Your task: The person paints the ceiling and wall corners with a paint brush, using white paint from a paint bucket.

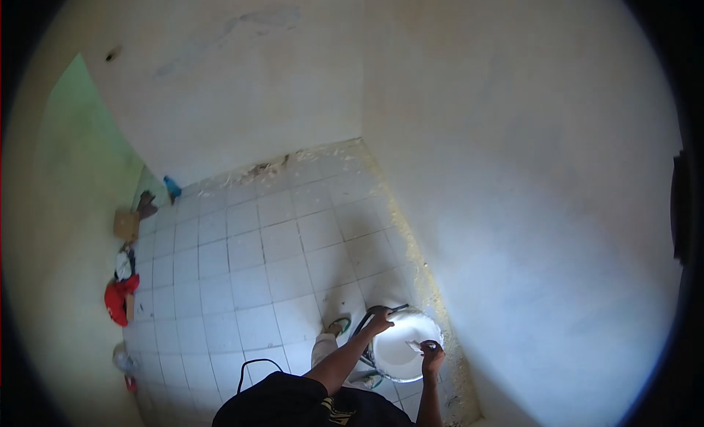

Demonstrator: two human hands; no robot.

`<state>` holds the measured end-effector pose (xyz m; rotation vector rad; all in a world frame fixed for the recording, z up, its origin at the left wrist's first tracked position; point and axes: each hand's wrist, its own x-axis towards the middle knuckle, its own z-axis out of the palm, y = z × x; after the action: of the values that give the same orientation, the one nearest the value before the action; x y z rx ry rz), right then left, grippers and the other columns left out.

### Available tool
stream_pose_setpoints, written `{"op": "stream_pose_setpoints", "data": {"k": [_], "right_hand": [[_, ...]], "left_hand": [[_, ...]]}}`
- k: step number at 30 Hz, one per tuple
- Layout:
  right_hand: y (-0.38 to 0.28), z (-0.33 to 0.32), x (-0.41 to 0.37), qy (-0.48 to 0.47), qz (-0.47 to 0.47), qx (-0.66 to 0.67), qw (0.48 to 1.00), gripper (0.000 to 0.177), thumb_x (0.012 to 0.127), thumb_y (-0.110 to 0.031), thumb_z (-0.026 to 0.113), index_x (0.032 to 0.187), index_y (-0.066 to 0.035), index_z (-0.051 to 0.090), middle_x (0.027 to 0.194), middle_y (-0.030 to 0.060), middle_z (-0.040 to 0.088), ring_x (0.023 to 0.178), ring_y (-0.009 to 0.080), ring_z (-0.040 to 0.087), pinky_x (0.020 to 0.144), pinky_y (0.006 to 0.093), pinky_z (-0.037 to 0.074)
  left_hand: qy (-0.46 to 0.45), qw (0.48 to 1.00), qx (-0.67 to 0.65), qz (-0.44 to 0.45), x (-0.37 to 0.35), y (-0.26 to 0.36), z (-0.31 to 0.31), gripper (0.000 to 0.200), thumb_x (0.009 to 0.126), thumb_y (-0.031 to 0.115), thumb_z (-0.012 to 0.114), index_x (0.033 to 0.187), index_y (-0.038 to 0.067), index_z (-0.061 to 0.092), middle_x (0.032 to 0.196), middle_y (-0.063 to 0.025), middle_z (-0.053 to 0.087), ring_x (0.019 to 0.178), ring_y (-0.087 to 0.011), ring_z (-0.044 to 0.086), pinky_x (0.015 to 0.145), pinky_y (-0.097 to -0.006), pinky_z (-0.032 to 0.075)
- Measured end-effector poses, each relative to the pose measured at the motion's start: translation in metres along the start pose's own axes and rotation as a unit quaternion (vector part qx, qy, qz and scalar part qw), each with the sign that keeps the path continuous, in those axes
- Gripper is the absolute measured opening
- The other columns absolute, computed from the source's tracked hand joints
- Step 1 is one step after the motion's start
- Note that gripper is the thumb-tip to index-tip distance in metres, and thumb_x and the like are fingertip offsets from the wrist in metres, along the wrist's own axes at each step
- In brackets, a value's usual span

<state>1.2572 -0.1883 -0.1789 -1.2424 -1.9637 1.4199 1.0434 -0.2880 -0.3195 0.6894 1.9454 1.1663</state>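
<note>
Near the bottom of the view stands a round bucket (pixel 397 353) of white paint or filler. My left hand (pixel 379 321) is at its upper left rim, closed around a dark bar (pixel 398 308) whose kind I cannot make out. Over the right part of the bucket, my right hand (pixel 433 356) is closed on a small tool with a pale, flat end (pixel 414 346). Whether it is a brush or a scraper is too small to tell. The flat end points left over the white contents.
A pale wall (pixel 528 229) rises close on the right, with yellowish debris (pixel 418 254) along its foot. Tiled floor (pixel 249 262) extends to the left. Along the left wall lie a red cloth (pixel 117 302), a cardboard box (pixel 126 225) and a blue item (pixel 172 187).
</note>
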Motion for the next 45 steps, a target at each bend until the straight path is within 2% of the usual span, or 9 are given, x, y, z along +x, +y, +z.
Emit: {"op": "stream_pose_setpoints", "data": {"k": [5, 6, 9, 11, 15, 18, 26, 36, 45], "right_hand": [[0.02, -0.005, -0.015, -0.024, -0.022, 0.036, 0.999, 0.014, 0.079, -0.009, 0.069, 0.086, 0.003, 0.066, 0.078, 0.0127, 0.066, 0.066, 0.0194, 0.063, 0.05, 0.0299, 0.051], [0.018, -0.003, -0.02, -0.033, -0.024, 0.036, 0.999, 0.014, 0.079, -0.009, 0.069, 0.086, 0.003, 0.066, 0.078, 0.0127, 0.066, 0.066, 0.0194, 0.063, 0.05, 0.0299, 0.051], [0.014, -0.004, -0.033, 0.006, -0.026, -0.063, 0.998, 0.013, 0.078, -0.006, 0.07, 0.087, 0.003, 0.066, 0.081, 0.0137, 0.064, 0.072, 0.0217, 0.064, 0.055, 0.0308, 0.052], [0.027, 0.001, -0.035, 0.043, -0.13, -0.165, 0.977, 0.013, 0.078, -0.004, 0.07, 0.088, 0.003, 0.066, 0.083, 0.0144, 0.062, 0.076, 0.0241, 0.064, 0.061, 0.0326, 0.053], [0.038, 0.005, -0.032, 0.018, -0.066, -0.013, 0.998, 0.011, 0.081, -0.004, 0.068, 0.09, 0.003, 0.067, 0.083, 0.0146, 0.063, 0.076, 0.0252, 0.064, 0.065, 0.0337, 0.052], [0.035, 0.005, -0.034, 0.033, -0.092, -0.032, 0.995, 0.013, 0.083, -0.008, 0.066, 0.09, 0.003, 0.067, 0.085, 0.0151, 0.065, 0.072, 0.0241, 0.064, 0.061, 0.0335, 0.053], [0.031, 0.008, -0.045, -0.021, 0.172, 0.197, 0.965, 0.03, 0.094, -0.028, 0.054, 0.112, -0.005, 0.053, 0.088, 0.0179, 0.067, 0.065, 0.0263, 0.068, 0.05, 0.0344, 0.054], [0.03, 0.009, -0.047, -0.06, 0.158, 0.28, 0.945, 0.05, 0.095, -0.049, 0.047, 0.117, -0.005, 0.049, 0.099, 0.0173, 0.066, 0.088, 0.0298, 0.068, 0.074, 0.0418, 0.056], [0.037, 0.014, -0.042, -0.165, 0.075, 0.43, 0.885, 0.054, 0.096, -0.05, 0.045, 0.124, -0.003, 0.049, 0.106, 0.0152, 0.063, 0.095, 0.0264, 0.065, 0.077, 0.0415, 0.056]], "left_hand": [[0.163, 0.986, -0.011, 0.02, -0.047, 0.055, 0.009, 0.049, 0.077, 0.016, 0.072, 0.118, 0.006, 0.048, 0.095, -0.0142, 0.064, 0.097, -0.0312, 0.062, 0.084, -0.0402, 0.049], [0.167, 0.986, 0.022, 0.016, -0.065, 0.084, 0.003, 0.042, 0.082, 0.022, 0.069, 0.117, 0.01, 0.05, 0.091, -0.0127, 0.065, 0.094, -0.0312, 0.063, 0.083, -0.0486, 0.048], [0.13, 0.987, 0.092, 0.006, -0.08, 0.105, 0.02, 0.031, 0.087, 0.034, 0.063, 0.108, 0.012, 0.061, 0.098, -0.0118, 0.066, 0.094, -0.0298, 0.064, 0.079, -0.0474, 0.047], [0.09, 0.988, 0.121, -0.015, -0.098, 0.132, 0.019, 0.036, 0.092, 0.044, 0.052, 0.105, 0.012, 0.062, 0.099, -0.0126, 0.065, 0.098, -0.0323, 0.062, 0.079, -0.0612, 0.04], [0.086, 0.983, 0.159, 0.027, -0.112, 0.146, 0.036, 0.029, 0.086, 0.036, 0.059, 0.094, 0.008, 0.063, 0.088, -0.0135, 0.065, 0.091, -0.0325, 0.064, 0.075, -0.0616, 0.045], [0.066, 0.988, 0.116, 0.072, -0.107, 0.143, 0.046, 0.021, 0.084, 0.025, 0.058, 0.094, 0.008, 0.063, 0.085, -0.0156, 0.067, 0.082, -0.0332, 0.066, 0.069, -0.0505, 0.05], [0.019, 0.988, 0.136, 0.071, -0.114, 0.151, 0.047, 0.019, 0.087, 0.02, 0.053, 0.097, 0.007, 0.063, 0.089, -0.0182, 0.068, 0.084, -0.0352, 0.066, 0.073, -0.0486, 0.052], [-0.048, 0.986, 0.149, 0.061, -0.116, 0.152, 0.042, 0.027, 0.09, 0.023, 0.049, 0.104, 0.004, 0.062, 0.09, -0.0208, 0.067, 0.083, -0.0365, 0.067, 0.073, -0.0477, 0.053], [-0.075, 0.98, 0.168, 0.072, -0.122, 0.16, 0.048, 0.03, 0.086, 0.024, 0.053, 0.104, 0.001, 0.059, 0.091, -0.0241, 0.066, 0.085, -0.0395, 0.066, 0.076, -0.05, 0.053]]}}
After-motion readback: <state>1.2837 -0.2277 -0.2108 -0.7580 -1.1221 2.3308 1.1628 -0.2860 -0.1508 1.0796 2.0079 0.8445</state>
